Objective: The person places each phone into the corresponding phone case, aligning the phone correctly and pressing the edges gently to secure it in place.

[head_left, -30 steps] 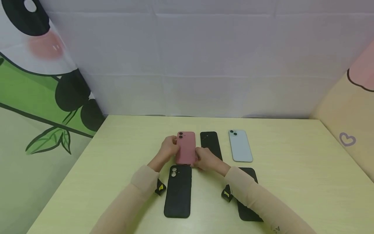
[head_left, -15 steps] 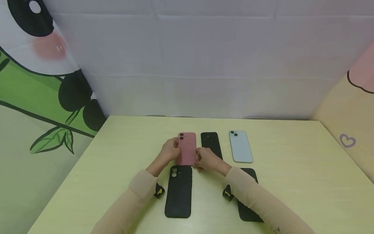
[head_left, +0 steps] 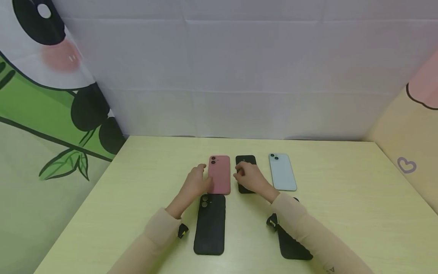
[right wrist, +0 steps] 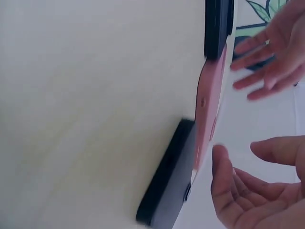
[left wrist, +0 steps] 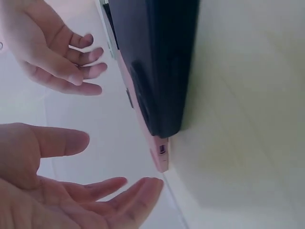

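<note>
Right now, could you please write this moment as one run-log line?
left hand: empty, beside pink phone | right hand: empty, over back black phone | blue phone: flat on table

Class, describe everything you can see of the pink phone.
The pink phone lies flat on the table, back up, camera end toward the far edge. Its smooth-looking back has rounded corners and two round lenses, one above the other, at upper left. The near edge shows a small slot. A black phone-like item lies close in front, contact unclear. The right wrist view shows the left grip apart from it.
</note>
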The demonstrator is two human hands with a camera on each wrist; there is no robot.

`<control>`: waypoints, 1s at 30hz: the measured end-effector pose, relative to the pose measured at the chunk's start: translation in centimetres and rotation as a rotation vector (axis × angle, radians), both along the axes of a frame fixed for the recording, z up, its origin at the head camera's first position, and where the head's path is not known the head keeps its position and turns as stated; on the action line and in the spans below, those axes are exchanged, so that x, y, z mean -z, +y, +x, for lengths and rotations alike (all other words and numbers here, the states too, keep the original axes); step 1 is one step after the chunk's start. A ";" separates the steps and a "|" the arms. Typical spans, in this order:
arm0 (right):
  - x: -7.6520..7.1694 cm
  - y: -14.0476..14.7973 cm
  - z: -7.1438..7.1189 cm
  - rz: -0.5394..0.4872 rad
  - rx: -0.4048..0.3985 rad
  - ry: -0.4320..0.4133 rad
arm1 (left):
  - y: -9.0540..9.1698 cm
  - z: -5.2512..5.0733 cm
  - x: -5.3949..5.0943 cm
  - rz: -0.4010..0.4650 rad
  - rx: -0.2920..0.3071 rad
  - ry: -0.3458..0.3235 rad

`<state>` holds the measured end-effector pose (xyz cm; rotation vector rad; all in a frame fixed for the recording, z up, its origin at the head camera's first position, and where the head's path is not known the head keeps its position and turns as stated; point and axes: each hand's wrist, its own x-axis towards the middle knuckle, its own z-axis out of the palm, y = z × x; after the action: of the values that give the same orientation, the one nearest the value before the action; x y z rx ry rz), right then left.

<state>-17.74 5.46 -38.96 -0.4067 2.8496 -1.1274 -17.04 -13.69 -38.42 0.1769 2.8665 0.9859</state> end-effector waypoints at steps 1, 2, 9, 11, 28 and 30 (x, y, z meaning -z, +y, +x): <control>-0.1 0.2 -0.1 0.006 0.014 0.023 | 0.0 0.3 0.0 -0.025 -0.004 0.000; -0.1 0.4 -0.2 0.015 0.029 0.043 | 0.0 0.7 -0.1 -0.050 -0.008 0.002; 0.1 1.4 -1.1 0.084 0.082 0.084 | 0.3 3.5 -0.2 -0.218 0.027 0.070; 0.1 1.5 -1.3 0.108 0.104 0.066 | 0.5 4.3 -0.1 -0.244 0.034 0.078; -0.3 3.2 -5.6 0.384 0.108 -0.101 | 6.1 4.4 0.6 -0.452 -0.045 0.022; -0.4 3.7 -6.0 0.397 0.103 -0.111 | 6.9 4.0 0.5 -0.458 -0.060 0.018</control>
<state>-23.77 9.12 -38.59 -0.1683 2.9210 -0.5471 -12.99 -6.80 -38.90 0.0604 3.0321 0.3137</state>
